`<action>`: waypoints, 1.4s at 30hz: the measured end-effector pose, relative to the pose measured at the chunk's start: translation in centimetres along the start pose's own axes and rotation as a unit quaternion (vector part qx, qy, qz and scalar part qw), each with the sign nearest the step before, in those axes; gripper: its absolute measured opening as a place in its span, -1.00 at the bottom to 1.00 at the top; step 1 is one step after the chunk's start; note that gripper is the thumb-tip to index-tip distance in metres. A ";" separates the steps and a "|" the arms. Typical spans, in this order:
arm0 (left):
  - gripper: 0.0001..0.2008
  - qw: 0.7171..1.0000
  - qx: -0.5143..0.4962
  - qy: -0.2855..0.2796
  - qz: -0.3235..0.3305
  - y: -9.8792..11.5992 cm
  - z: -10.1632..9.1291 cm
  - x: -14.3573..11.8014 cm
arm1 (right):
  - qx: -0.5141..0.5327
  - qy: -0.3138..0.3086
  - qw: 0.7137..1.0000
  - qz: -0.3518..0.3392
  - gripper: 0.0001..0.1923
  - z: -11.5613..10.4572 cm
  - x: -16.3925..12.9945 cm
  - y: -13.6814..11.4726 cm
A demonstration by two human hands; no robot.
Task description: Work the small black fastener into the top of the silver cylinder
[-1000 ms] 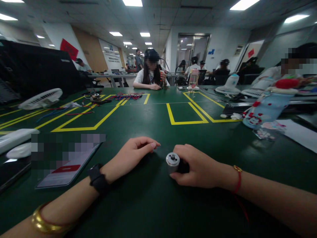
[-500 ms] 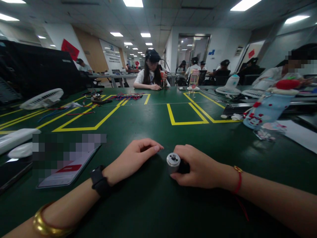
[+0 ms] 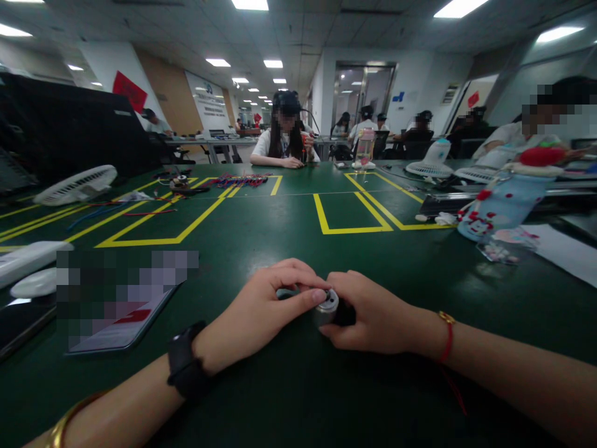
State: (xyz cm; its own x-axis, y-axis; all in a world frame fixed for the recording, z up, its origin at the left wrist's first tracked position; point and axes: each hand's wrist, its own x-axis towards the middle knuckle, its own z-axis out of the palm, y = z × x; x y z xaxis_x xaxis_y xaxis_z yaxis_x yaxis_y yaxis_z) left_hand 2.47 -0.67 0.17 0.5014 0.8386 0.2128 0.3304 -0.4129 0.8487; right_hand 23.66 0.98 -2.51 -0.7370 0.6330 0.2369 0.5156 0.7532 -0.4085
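Just below the frame's middle, the right hand [image 3: 375, 311] holds one silvery cylinder [image 3: 325, 315] in curled fingers; the left hand [image 3: 261, 305] has two fingertips narrowed at its top, whether gripping I cannot tell. One phone [image 3: 109, 336] lies lower left, one blue bottle [image 3: 508, 202] middle right.

Ceiling panels [image 3: 218, 63] glow over a dim scene, with faint glare on the dark tabletop [image 3: 485, 272] and stretched edges.

green table [image 3: 261, 239], pale walls [image 3: 429, 78], glass door [image 3: 361, 93], lit ceiling panels [image 3: 461, 8]
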 end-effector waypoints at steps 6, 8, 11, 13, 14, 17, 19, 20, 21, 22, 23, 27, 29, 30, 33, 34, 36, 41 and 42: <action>-0.86 1.000 0.000 0.015 0.004 0.1 0.1 0.1 | -0.010 0.000 1.000 0.001 -0.76 -0.1 0.0 0.0; -0.86 1.000 -0.002 0.018 0.003 0.1 0.1 0.2 | -0.005 -0.008 1.000 0.005 -0.76 -0.1 0.0 0.0; -0.86 1.000 -0.014 0.025 0.004 0.0 0.1 0.1 | 0.002 -0.013 1.000 0.011 -0.75 -0.2 0.1 -0.1; -0.87 0.999 -0.030 0.031 0.001 0.0 0.0 0.1 | 0.002 -0.014 1.000 0.010 -0.74 -0.2 0.1 -0.1; -0.87 0.999 -0.038 0.035 -0.002 -0.1 -0.1 0.1 | 0.003 -0.014 1.000 0.009 -0.75 -0.3 0.1 -0.1; -0.88 0.998 -0.047 0.045 -0.018 -0.4 -0.5 0.1 | 0.005 -0.015 1.000 0.005 -0.76 -0.4 0.0 -0.3; -0.86 0.998 -0.039 0.046 -0.034 -0.8 -0.8 0.1 | 0.007 -0.015 1.000 0.006 -0.77 -0.5 0.0 -0.4; -0.85 0.998 -0.032 0.044 -0.043 -1.0 -1.0 0.1 | 0.008 -0.015 1.000 0.006 -0.77 -0.5 0.0 -0.4; -0.84 0.998 -0.022 0.041 -0.053 -1.2 -1.1 0.1 | 0.007 -0.014 1.000 0.008 -0.77 -0.6 0.0 -0.4; -0.82 0.997 -0.011 0.036 -0.063 -1.3 -1.3 0.1 | 0.006 -0.013 1.000 0.009 -0.77 -0.6 0.0 -0.4; -0.81 0.997 0.001 0.028 -0.072 -1.5 -1.5 0.1 | 0.004 -0.013 1.000 0.010 -0.76 -0.6 0.0 -0.5; -0.82 0.996 0.043 -0.019 -0.075 -1.9 -2.1 0.0 | 0.000 -0.019 1.000 0.011 -0.77 -0.7 0.1 -0.4; -0.83 0.996 0.053 -0.045 -0.061 -2.1 -2.2 0.0 | 0.002 -0.020 1.000 0.012 -0.78 -0.6 0.1 -0.3; -0.84 0.995 0.057 -0.056 -0.056 -2.1 -2.2 0.0 | 0.003 -0.020 1.000 0.014 -0.78 -0.6 0.1 -0.3; -0.85 0.993 0.073 -0.079 -0.045 -2.3 -2.2 0.1 | 0.005 -0.017 1.000 0.014 -0.78 -0.6 0.1 -0.1; -0.85 0.992 0.080 -0.084 -0.042 -2.4 -2.1 0.1 | 0.006 -0.018 1.000 0.013 -0.78 -0.5 0.0 -0.1; -0.86 0.990 0.095 -0.094 -0.039 -2.5 -2.0 0.1 | 0.008 -0.019 1.000 0.013 -0.78 -0.5 0.0 -0.1; -0.87 0.986 0.129 -0.105 -0.025 -2.9 -1.9 0.1 | 0.009 -0.019 1.000 0.014 -0.77 -0.5 -0.1 -0.1; -0.87 0.985 0.132 -0.108 -0.021 -2.9 -1.9 0.0 | 0.009 -0.019 1.000 0.015 -0.77 -0.5 -0.1 -0.1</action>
State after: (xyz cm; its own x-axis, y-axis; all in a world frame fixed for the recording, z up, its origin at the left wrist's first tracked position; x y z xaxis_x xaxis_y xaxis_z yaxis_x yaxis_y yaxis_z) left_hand 0.04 1.23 -1.37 0.6312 0.7741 0.0478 0.5369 -0.4806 0.6933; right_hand 23.85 0.94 -2.05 -0.7372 0.6484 0.1900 0.5311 0.7300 -0.4302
